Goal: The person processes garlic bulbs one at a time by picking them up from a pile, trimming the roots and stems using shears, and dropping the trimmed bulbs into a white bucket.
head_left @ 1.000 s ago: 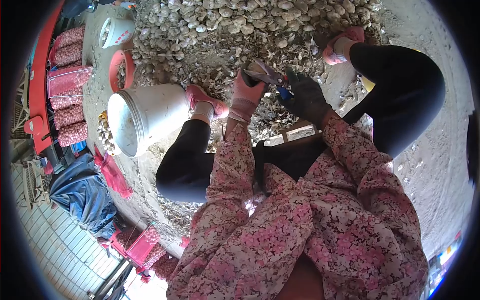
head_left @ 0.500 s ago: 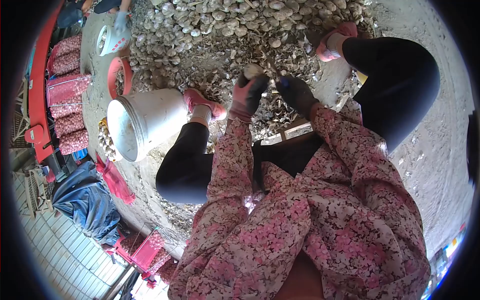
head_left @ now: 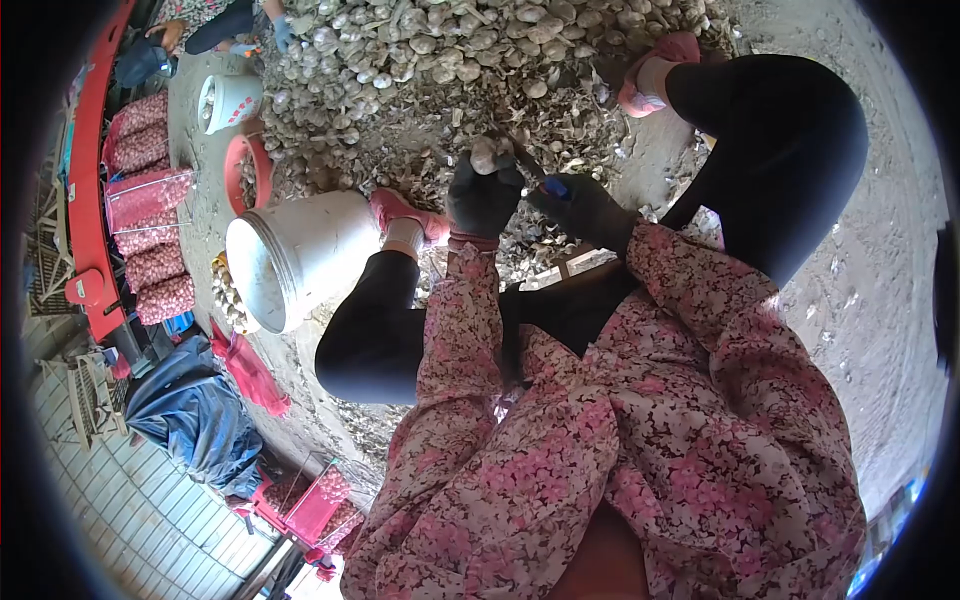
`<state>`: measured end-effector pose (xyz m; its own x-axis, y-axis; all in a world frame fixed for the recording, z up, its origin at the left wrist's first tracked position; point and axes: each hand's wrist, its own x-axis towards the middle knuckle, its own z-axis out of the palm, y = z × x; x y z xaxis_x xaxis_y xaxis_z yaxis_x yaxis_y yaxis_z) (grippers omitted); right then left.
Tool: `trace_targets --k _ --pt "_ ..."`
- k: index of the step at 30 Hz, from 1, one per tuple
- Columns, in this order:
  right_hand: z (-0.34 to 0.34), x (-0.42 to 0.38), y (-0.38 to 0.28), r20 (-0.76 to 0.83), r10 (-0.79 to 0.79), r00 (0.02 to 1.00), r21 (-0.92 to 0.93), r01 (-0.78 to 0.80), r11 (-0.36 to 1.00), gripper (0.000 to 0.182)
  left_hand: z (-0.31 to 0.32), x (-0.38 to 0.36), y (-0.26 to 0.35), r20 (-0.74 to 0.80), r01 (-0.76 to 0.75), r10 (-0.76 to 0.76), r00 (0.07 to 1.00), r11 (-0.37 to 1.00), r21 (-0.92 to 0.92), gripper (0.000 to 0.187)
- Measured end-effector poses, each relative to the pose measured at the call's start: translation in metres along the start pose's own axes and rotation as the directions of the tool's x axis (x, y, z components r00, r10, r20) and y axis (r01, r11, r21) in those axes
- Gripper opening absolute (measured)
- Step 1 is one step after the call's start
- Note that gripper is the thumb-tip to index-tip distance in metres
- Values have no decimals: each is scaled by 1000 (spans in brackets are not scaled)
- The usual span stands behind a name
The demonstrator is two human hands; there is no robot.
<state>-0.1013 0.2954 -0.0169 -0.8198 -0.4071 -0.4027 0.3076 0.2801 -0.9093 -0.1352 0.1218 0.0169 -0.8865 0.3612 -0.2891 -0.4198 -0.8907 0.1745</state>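
Note:
My left hand (head_left: 484, 203), in a dark glove with a pink cuff, is closed around a pale garlic bulb (head_left: 490, 155), which sticks out past the fingertips. My right hand (head_left: 588, 210), also gloved in dark grey, grips a small tool with a blue handle (head_left: 555, 187). A thin dark part of the tool reaches toward the bulb; its exact kind is hard to make out. Both hands are close together above loose garlic skins and dry stalks (head_left: 540, 235). Beyond them lies a big heap of garlic bulbs (head_left: 430, 45).
A large white bucket (head_left: 310, 255) lies tipped beside my left shoe. Farther left are a red tub (head_left: 246, 175), a white pail (head_left: 232, 103) and filled red mesh sacks (head_left: 150, 230). Another person's gloved hand (head_left: 284, 33) is at the heap's far left.
My left hand has turned so its dark back shows, with the bulb still held. My right hand has shifted slightly lower and left. The other person's hand has moved from the pail to the heap.

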Motion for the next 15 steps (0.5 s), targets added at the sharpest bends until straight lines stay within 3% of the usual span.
trace_targets --k 1,2,3,4,5,6,7,8,9,10,11,12,13,14,15 --pt "-3 -1 -3 -1 6 1000 3 -6 1000 36 -13 3 3 108 -28 32 994 999 -42 25" --pt "-7 -3 -12 52 171 984 350 -178 920 36 -20 5 7 103 -24 28 994 999 -44 25" --pt "-9 -2 -17 156 301 941 639 -328 696 37 -26 9 12 163 -3 28 986 988 -154 26" --pt "-10 2 -17 156 307 939 643 -332 690 37 -24 14 16 220 25 34 975 965 -261 28" --pt "-11 6 -16 130 309 942 803 -282 524 37 -20 9 18 -22 -50 47 999 982 -183 32" --pt "-13 12 -15 104 318 942 919 -213 331 37 -23 18 19 -33 -46 41 999 981 -187 32" --pt "-16 19 -18 205 363 909 949 -275 153 42 -27 26 21 -145 -59 50 988 997 -56 37" --pt "-17 25 -18 209 372 904 950 -278 143 42 -32 37 23 -251 -53 71 965 996 77 42" --pt "-16 28 -19 333 323 886 937 -349 -11 45 -47 51 34 -376 89 -41 926 990 110 45" --pt "-17 31 -19 444 256 858 895 -416 -160 48 -55 66 34 -386 98 -51 921 990 102 45" --pt "-19 35 -22 500 212 839 866 -491 -100 55 -62 80 33 -225 96 243 943 451 887 43" --pt "-20 34 -27 472 246 847 877 -479 -34 55 -69 97 30 112 33 258 960 -499 866 42" --pt "-21 34 -29 445 274 853 884 -467 19 53 -92 123 29 103 36 252 962 -493 869 42" --pt "-21 36 -30 415 299 860 888 -454 73 51 -126 155 27 -122 209 381 917 -196 958 43" --pt "-19 38 -31 412 306 858 890 -451 67 51 -146 182 24 -365 343 430 826 130 930 45"
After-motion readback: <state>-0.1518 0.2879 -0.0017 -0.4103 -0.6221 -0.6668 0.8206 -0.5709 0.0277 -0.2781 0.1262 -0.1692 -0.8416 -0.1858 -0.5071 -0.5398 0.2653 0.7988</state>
